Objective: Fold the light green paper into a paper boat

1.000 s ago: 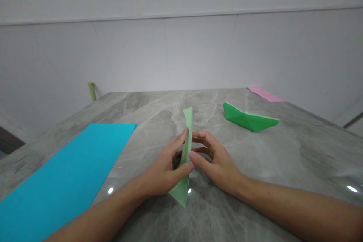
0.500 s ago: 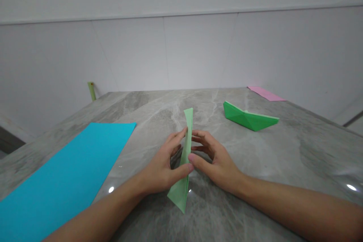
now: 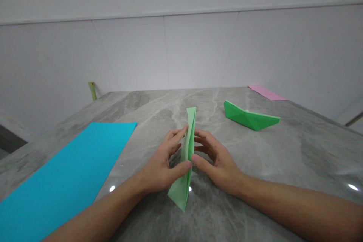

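Observation:
A light green folded paper boat (image 3: pixel 185 159) stands lengthwise between my two hands, its long top edge parted into a narrow slit. On its left side, my left hand (image 3: pixel 166 164) grips the paper with thumb and fingertips. From the right, my right hand (image 3: pixel 217 160) has its thumb at the slit and its curled fingers against the far part of that side. The fingertips of the right hand are partly hidden behind the paper. A darker green paper boat (image 3: pixel 251 119) rests on the table further back to the right.
Grey marbled table (image 3: pixel 255 155) under everything. A large blue paper sheet (image 3: pixel 65 174) lies on the left. Pink paper (image 3: pixel 268 93) sits at the far right edge. A light green strip (image 3: pixel 92 90) shows by the wall beyond the far left edge.
The light green paper's top edge has opened into a slit. Its far end and my right hand have shifted slightly right; the left hand has barely moved.

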`<state>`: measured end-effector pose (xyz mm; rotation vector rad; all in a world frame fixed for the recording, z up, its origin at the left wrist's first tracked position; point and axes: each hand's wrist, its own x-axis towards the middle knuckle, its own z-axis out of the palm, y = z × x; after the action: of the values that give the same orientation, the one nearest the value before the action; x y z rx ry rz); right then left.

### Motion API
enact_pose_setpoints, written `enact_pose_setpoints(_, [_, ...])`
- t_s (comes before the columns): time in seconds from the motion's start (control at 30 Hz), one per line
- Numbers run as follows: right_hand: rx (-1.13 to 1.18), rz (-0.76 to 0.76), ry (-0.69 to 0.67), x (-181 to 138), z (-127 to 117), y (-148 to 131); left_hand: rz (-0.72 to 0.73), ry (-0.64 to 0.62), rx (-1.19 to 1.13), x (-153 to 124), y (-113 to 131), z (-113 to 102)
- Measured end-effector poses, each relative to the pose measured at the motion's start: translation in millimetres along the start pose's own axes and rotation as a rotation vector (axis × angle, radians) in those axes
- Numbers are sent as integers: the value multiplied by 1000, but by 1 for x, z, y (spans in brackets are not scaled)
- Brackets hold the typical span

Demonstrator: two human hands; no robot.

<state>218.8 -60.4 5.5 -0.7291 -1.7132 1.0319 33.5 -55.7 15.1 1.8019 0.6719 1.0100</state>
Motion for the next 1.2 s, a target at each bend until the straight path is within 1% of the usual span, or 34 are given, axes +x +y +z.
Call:
enact_pose_setpoints(0.13, [46, -4, -5, 0, 0, -1, 8, 18, 44, 0, -1, -2])
enact_pose_setpoints(0.3, [88, 91, -2, 1, 2, -1, 55, 28, 229, 1, 3, -3])
enact_pose_setpoints(0.43, [-4, 180, -17, 2, 4, 0, 85, -46, 419, -1, 9, -2])
enact_pose_setpoints(0.5, [-34, 189, -13, 4, 5, 0, 116, -84, 469, -2, 9, -4])
enact_pose_setpoints(0.57, [14, 203, 16, 6, 5, 2, 132, -78, 493, -2, 7, -8])
enact_pose_setpoints(0.73, [319, 314, 146, 11, 1, 9, 128, 30, 514, 6, -6, -25])
enact_pose_setpoints(0.87, [514, 375, 187, 13, -1, 12, 119, 10, 598, 10, -11, -34])
enact_pose_setpoints(0.93, [541, 394, 186, 13, -2, 11, 119, -20, 618, 10, -10, -35])
enact_pose_setpoints(1.03, [507, 396, 168, 12, -4, 11, 117, -52, 624, 10, -8, -36])
enact_pose_setpoints(1.2, [462, 409, 151, 11, -5, 12, 103, -32, 586, 12, -8, -38])
